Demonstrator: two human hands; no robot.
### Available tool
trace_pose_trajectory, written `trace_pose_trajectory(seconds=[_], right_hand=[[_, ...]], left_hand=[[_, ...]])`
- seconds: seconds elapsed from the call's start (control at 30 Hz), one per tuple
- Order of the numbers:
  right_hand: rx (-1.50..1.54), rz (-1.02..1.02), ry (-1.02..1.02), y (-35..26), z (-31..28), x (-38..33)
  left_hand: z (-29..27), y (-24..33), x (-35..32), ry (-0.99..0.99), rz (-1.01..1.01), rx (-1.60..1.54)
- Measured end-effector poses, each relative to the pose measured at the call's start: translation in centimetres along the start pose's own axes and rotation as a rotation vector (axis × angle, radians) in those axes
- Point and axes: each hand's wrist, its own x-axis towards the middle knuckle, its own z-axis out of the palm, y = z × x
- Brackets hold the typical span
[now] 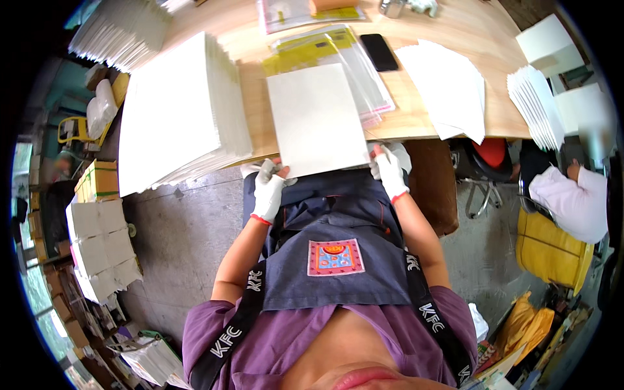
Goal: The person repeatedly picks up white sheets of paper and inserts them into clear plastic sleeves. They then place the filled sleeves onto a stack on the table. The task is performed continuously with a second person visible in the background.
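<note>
White sheet [316, 119] lay on the surface [416, 114], just beside the tall sheet stack [175, 110]. Near corners were pinched by closed gloved left hand [268, 193] and right hand [390, 170]; even pull was advisable.

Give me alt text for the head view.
Both gloved hands, left hand and right hand, grip the near edge of a white sheet on a wooden table. A tall white sheet stack lies left, clear bags behind.
</note>
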Motion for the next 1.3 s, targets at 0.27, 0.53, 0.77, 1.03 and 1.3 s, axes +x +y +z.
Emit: trace_pose_trajectory(seconds=[0.27, 0.53, 0.77, 1.03, 1.3], right_hand=[[0.299, 0.012, -0.583, -4.9, 6.6, -3.2], [0.256, -0.396, -0.784, -19.9, 22.0, -4.4], [0.176, -0.306, -0.689, -17.0, 20.3, -3.4], [0.091, -0.069, 0.216, -2.4, 2.9, -1.1], [-0.424, -0.245, 0.664, 1.7, -1.0, 3.6]], left_hand=[[-4.0, 15.4, -6.6, 0.060, 0.417, 0.634], [-14.4, 21.7, -4.8, 0.654, 0.861, 0.551], [-20.3, 13.4, -1.1, 0.710, 0.746, 0.573], [-16.2, -4.2, -2.8, 0.628, 0.360, 0.007], [-5.4, -3.7, -2.0, 0.131, 0.490, 0.530]])
